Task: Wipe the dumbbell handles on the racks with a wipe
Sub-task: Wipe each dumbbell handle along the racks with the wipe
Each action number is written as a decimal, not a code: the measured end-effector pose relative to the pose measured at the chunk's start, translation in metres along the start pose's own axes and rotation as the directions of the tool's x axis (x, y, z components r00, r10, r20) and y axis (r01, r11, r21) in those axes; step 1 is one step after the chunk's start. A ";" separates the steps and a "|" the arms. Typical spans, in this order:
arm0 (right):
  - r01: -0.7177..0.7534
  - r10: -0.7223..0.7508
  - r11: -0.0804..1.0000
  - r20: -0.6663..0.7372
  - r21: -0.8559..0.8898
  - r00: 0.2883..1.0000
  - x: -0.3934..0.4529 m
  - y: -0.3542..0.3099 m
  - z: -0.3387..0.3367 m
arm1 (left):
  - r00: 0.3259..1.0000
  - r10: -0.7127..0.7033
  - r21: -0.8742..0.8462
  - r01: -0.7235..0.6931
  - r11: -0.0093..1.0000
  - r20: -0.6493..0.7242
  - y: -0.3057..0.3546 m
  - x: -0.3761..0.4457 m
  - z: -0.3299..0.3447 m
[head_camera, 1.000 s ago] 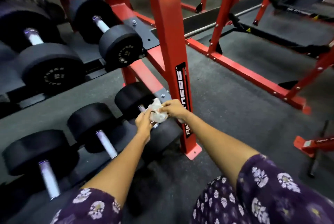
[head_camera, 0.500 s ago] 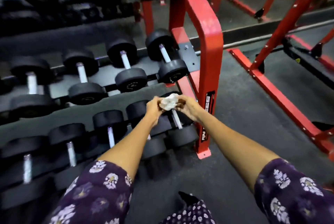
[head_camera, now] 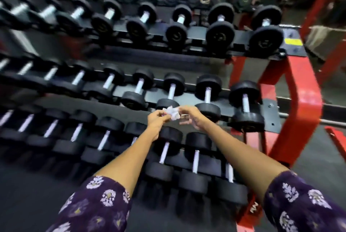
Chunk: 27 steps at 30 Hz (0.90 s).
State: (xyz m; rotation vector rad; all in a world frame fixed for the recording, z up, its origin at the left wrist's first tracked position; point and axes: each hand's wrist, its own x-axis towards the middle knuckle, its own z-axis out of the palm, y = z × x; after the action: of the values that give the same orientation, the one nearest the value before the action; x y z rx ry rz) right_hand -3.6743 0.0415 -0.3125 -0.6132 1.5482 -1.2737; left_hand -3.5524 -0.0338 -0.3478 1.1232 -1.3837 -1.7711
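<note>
Gym flooring of dark rubber runs under a red-framed rack (head_camera: 303,100) with three tiers of black dumbbells, seen from the head camera, the only view, and blurred towards its left side. Both bare forearms reach out from purple flowered sleeves (head_camera: 97,205) and meet in front of the middle tier. The wipe (head_camera: 172,112) sits between the two hands, a crumpled white wad held in the air, touching no handle. The left hand (head_camera: 156,119) has its fingers curled in and pinches the wad's near-left edge; the right hand (head_camera: 191,116) pinches its right side with thumb and fingertips, though blur hides how tightly. So each grip is closed on the wipe, and the pair appear to be reshaping it, which I judge to be a refold between handles. The wipe looks soft, light and limp; it will bunch and slip out unless wrapped round a bar with the palm behind it. Just beyond the hands lies a middle-tier dumbbell handle (head_camera: 171,91), a bright, smooth metal bar between two rubber heads; another handle (head_camera: 207,94) lies to the right of the hands, and a lower-tier handle (head_camera: 164,152) lies below them. These bars are stiff, likely slick, and the dumbbells heavy enough to stay put, so the bar's bare middle is the place to take hold.
</note>
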 end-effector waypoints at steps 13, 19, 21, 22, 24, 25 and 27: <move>0.222 -0.098 0.949 0.457 -0.225 0.884 0.034 -0.025 0.320 | 0.841 0.051 -0.183 -0.176 0.967 -0.538 0.043 -0.056 -0.290; 0.324 -0.033 0.908 0.727 -0.264 0.685 0.006 -0.011 0.459 | 0.576 0.020 -0.126 -0.213 0.969 -0.817 0.040 -0.130 -0.394; 0.358 -0.002 0.896 0.804 -0.262 0.595 -0.004 -0.008 0.492 | 0.471 0.026 -0.079 -0.202 0.976 -0.882 0.044 -0.153 -0.412; 0.380 0.014 0.887 0.837 -0.263 0.547 -0.009 -0.006 0.506 | 0.412 0.028 -0.059 -0.197 0.979 -0.911 0.045 -0.163 -0.419; 0.414 0.070 0.872 0.905 -0.260 0.420 -0.026 -0.002 0.535 | 0.288 0.000 -0.059 -0.194 0.979 -0.958 0.046 -0.189 -0.431; 0.438 0.099 0.860 0.928 -0.261 0.359 -0.038 -0.001 0.547 | 0.231 -0.021 -0.068 -0.198 0.978 -0.973 0.045 -0.203 -0.435; 0.482 0.130 0.841 0.957 -0.245 0.260 -0.062 0.003 0.568 | 0.152 -0.048 -0.079 -0.205 0.976 -0.987 0.043 -0.230 -0.440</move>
State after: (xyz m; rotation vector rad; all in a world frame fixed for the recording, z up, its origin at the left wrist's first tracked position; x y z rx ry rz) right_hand -3.1359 -0.1436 -0.2621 -1.6203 0.6598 -0.3172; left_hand -3.0574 -0.0405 -0.2898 1.5850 -0.3417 -0.5987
